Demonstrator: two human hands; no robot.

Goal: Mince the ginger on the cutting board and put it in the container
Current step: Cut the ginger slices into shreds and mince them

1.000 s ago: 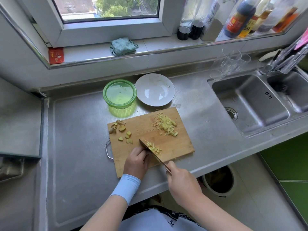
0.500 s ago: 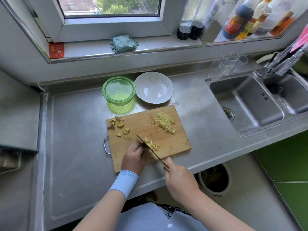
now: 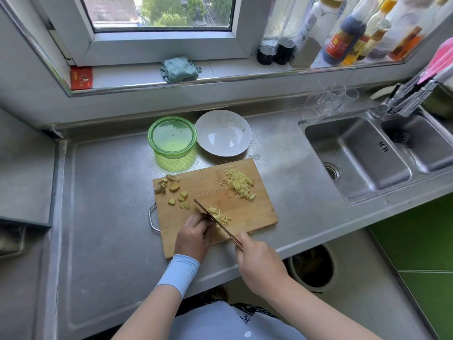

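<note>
Gripping a thin knife (image 3: 212, 217), right hand (image 3: 257, 261) slivers fibrous ginger (image 3: 221, 231) the left hand (image 3: 193, 235) pinches.

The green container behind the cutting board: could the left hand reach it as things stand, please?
Probably yes: the green container stands just beyond the cutting board, only ginger pieces lying between, though the left hand is curled beside the knife.

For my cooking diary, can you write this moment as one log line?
slicing ginger | right hand grips knife | left hand curled beside knife | shreds piled on board | container behind board
</note>
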